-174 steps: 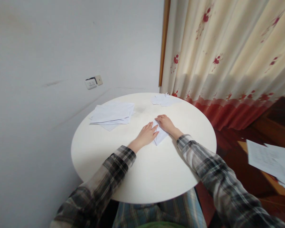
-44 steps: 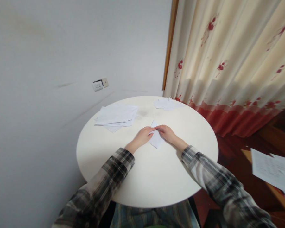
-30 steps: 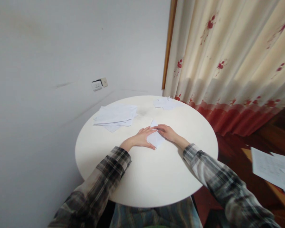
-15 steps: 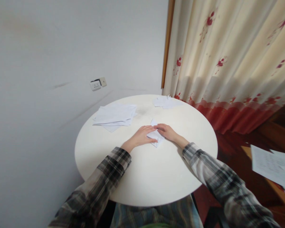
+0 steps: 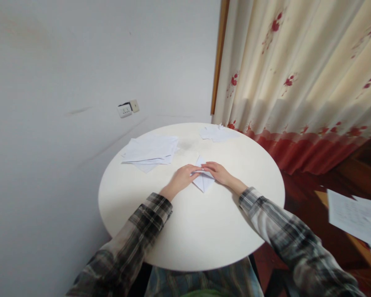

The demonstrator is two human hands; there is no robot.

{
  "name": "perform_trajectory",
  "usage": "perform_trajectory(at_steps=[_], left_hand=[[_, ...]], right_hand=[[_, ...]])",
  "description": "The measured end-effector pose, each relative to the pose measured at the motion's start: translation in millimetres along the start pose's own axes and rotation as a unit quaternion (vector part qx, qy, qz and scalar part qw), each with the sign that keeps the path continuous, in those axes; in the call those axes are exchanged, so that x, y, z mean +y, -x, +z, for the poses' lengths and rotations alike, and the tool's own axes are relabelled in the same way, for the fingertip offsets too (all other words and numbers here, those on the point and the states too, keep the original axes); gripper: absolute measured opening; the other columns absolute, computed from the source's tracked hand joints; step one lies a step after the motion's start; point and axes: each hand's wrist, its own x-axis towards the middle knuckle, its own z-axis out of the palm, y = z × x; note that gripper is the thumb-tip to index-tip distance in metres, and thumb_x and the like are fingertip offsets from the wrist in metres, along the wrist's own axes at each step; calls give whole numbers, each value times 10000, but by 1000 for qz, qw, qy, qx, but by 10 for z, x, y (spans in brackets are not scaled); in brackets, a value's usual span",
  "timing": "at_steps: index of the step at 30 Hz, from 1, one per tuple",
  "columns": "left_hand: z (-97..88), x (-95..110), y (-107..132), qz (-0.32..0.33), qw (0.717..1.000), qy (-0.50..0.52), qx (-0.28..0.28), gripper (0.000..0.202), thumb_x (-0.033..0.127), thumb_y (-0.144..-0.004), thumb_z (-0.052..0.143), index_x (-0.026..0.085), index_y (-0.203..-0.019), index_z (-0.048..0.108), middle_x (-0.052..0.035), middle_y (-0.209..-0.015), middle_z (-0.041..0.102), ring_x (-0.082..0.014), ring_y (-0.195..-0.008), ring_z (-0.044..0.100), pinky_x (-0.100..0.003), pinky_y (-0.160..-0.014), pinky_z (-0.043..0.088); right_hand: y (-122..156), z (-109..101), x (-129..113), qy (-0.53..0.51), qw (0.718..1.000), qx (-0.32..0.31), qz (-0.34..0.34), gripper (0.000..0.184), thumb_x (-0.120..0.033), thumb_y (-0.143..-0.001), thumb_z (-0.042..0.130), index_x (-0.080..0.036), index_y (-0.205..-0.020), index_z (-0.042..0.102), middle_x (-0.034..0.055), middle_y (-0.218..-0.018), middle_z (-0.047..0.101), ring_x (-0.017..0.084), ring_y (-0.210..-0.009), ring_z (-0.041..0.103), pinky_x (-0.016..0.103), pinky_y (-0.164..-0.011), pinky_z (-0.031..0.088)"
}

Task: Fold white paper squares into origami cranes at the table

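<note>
A small folded piece of white paper (image 5: 204, 184) lies near the middle of the round white table (image 5: 200, 231), with a point toward me and another at the far side. My left hand (image 5: 185, 175) grips its left side, thumb and fingers closed on a raised fold. From the right, my right hand (image 5: 218, 171) has its fingers closed on the same fold, the fingertips close to those of the left. The hands cover the middle of the paper, so part of the folding is hidden.
A stack of white sheets (image 5: 150, 149) lies at the table's back left. More white paper pieces (image 5: 218, 133) sit at the back right. Written sheets (image 5: 355, 214) rest on a wooden surface to the right. A wall and a flowered curtain (image 5: 284, 74) stand behind.
My left thumb has moved up from the near part of the paper to the fold by the fingers, uncovering the near point. The right hand has hardly moved.
</note>
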Motion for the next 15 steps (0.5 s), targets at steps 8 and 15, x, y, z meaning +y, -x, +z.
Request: perform_trajectory(at_steps=[8,15], left_hand=[[20,-28,8,-18,999,-24,12,257,280,-860,445,213,-1008,644,-32,-1016,669,-160,-933,601,-299,-864,454],[42,-71,18,-28,1000,-11,-1,246,187,-804,506,215,-1007,641,-29,-1040,662,-167,-961,596,-315,-901,444]], right_hand=[[9,-23,-31,4,1000,-19,23,428,-409,-908,298,-203,-1103,618,67,-1156,609,187,-1111,520,375,-996,373],[24,-20,-74,10,999,-25,17,439,-435,-908,294,-208,-1099,617,54,-1168,606,195,-1141,492,400,-1016,350]])
